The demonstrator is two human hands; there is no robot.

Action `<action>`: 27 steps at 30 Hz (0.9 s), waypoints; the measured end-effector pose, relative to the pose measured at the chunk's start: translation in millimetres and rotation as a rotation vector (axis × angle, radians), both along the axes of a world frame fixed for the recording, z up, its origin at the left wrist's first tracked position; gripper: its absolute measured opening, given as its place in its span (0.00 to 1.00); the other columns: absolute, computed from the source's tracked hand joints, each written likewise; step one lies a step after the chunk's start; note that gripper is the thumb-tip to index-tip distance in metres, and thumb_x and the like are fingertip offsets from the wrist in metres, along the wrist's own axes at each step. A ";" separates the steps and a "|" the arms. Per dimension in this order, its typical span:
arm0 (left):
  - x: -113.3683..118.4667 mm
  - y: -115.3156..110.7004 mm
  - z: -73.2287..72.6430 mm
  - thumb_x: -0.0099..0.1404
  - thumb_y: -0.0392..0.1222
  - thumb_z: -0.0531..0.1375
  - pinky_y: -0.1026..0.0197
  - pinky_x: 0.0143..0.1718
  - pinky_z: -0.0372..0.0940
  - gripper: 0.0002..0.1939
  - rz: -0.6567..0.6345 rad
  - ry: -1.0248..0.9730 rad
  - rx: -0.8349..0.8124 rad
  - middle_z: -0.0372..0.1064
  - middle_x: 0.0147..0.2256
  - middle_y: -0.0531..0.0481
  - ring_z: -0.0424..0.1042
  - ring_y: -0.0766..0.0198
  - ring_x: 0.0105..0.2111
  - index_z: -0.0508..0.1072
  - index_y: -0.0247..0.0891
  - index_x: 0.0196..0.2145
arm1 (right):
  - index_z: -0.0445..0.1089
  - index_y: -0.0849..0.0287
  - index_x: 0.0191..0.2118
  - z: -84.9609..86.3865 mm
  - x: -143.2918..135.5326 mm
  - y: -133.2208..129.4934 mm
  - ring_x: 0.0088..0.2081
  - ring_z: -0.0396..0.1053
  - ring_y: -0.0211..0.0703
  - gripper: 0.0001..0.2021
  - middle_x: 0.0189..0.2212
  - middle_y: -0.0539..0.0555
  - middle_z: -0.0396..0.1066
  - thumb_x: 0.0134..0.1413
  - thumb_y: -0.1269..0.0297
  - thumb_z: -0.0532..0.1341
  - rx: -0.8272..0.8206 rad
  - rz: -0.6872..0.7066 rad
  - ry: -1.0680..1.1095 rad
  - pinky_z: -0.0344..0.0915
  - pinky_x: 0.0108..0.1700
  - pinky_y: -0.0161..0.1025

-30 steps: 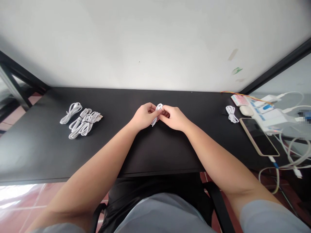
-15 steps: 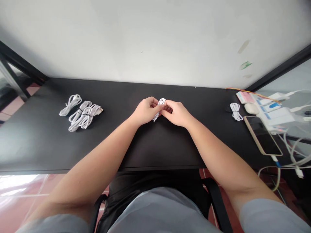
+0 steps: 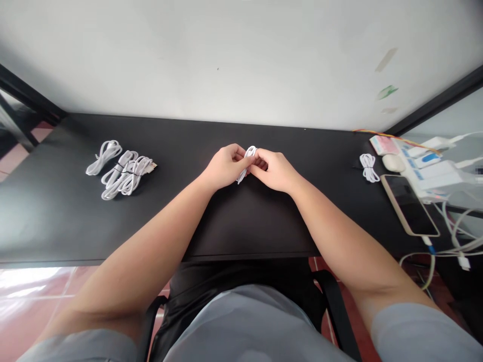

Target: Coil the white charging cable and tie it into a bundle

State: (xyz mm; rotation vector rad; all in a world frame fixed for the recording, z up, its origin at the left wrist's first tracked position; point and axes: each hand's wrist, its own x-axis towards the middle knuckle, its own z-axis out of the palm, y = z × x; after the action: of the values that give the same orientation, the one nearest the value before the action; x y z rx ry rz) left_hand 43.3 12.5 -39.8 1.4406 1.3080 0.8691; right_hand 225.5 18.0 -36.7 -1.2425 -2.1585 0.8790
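White cable coil (image 3: 250, 152) over the middle of the black table (image 3: 249, 221) is pinched thumb-to-finger by the left hand (image 3: 227, 165), right hand (image 3: 274, 170) curled beside it, hold partly hidden; should be light, springy, best gripped round its waist.

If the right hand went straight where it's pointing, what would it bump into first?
The held cable, right by the right hand, probably touching it. Beyond that, probably the left hand, though depth is hard to judge.
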 end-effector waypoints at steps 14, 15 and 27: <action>-1.9 5.5 -7.1 0.61 0.53 0.65 0.69 0.29 0.62 0.17 0.004 0.030 0.014 0.78 0.31 0.48 0.72 0.71 0.26 0.73 0.34 0.37 | 0.71 0.61 0.38 5.6 3.3 1.9 0.43 0.69 0.52 0.17 0.40 0.62 0.73 0.64 0.50 0.59 0.256 -0.039 -0.363 0.63 0.47 0.48; -2.1 5.6 -7.4 0.61 0.53 0.65 0.69 0.29 0.62 0.17 0.003 0.026 0.013 0.78 0.31 0.48 0.72 0.71 0.26 0.73 0.34 0.37 | 0.71 0.61 0.39 5.0 4.1 2.2 0.44 0.69 0.53 0.18 0.41 0.63 0.72 0.64 0.48 0.60 0.262 -0.052 -0.375 0.64 0.49 0.50; -1.8 5.9 -7.1 0.61 0.53 0.65 0.69 0.30 0.65 0.17 -0.017 0.022 -0.013 0.78 0.32 0.48 0.73 0.70 0.28 0.72 0.36 0.38 | 0.72 0.60 0.39 3.2 5.3 5.0 0.43 0.69 0.50 0.17 0.41 0.60 0.72 0.65 0.49 0.59 0.244 -0.021 -0.351 0.64 0.47 0.47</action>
State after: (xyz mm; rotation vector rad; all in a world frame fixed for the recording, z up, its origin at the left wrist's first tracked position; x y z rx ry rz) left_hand 41.5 18.4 -46.9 1.4525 1.3139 0.8348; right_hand 230.8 23.0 -33.5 -1.3694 -2.4286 0.3919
